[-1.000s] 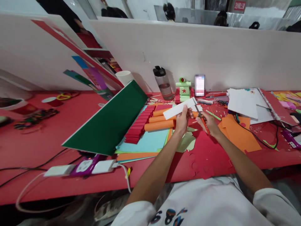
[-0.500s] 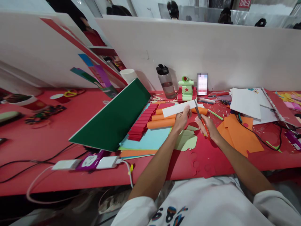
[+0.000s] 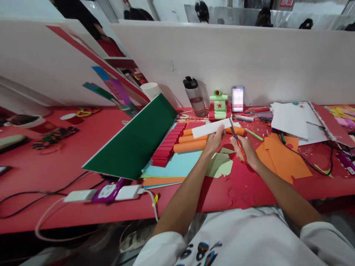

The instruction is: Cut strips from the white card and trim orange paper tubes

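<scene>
My left hand (image 3: 215, 141) pinches a strip of white paper (image 3: 206, 130) near its right end. In my right hand (image 3: 246, 147) is a pair of scissors (image 3: 240, 145) with orange-red handles, its blades pointing up and away across the strip's right end. Below the strip lie several orange paper rolls (image 3: 191, 146). A row of folded red paper pieces (image 3: 168, 147) sits to their left, on light blue sheets (image 3: 161, 170). Pale green paper scraps (image 3: 220, 165) rest under my left wrist, beside red paper with round cuts (image 3: 241, 184).
A green board (image 3: 130, 142) leans at the left. Behind stand a water bottle (image 3: 195, 98), a green and red paper model (image 3: 220, 105) and a phone (image 3: 238, 99). Orange sheets (image 3: 285, 157) and white sheets (image 3: 290, 120) lie right. A power strip (image 3: 107, 193) with cables is front left.
The camera view has shifted very slightly. Both hands, the white strip and the scissors stay in nearly the same place.
</scene>
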The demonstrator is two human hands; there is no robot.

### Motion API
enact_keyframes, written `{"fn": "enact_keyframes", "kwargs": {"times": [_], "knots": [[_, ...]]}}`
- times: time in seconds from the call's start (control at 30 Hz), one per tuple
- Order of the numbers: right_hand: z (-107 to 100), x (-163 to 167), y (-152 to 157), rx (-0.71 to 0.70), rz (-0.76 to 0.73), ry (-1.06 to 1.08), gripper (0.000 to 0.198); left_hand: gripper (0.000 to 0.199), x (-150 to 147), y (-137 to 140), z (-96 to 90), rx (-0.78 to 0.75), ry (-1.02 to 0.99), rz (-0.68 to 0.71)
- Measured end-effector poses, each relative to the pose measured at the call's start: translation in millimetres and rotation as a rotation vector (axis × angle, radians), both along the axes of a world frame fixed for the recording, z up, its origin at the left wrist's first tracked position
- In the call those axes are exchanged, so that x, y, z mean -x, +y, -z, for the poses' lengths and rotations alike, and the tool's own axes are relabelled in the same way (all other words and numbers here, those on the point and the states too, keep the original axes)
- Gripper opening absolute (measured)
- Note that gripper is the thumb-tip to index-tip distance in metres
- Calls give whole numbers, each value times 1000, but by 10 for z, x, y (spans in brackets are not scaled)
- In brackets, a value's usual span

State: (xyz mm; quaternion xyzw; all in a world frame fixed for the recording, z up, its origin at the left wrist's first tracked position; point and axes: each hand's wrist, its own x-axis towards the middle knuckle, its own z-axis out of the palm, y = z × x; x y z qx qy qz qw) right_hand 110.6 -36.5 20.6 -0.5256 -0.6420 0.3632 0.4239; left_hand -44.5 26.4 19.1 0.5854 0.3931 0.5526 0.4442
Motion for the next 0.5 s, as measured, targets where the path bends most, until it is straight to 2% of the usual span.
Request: {"fn": "enact_keyframes", "kwargs": {"times": [0.13, 0.37, 0.5], "knots": [[-9, -6, 5, 37, 20, 0, 60, 60, 9, -40, -61, 25, 73, 31], [-23, -2, 10, 7, 60, 14, 63, 61, -29, -36, -53, 72, 20, 27], [10, 6, 13, 18, 29, 48, 61, 61, -44, -21, -17, 83, 4, 25]]}}
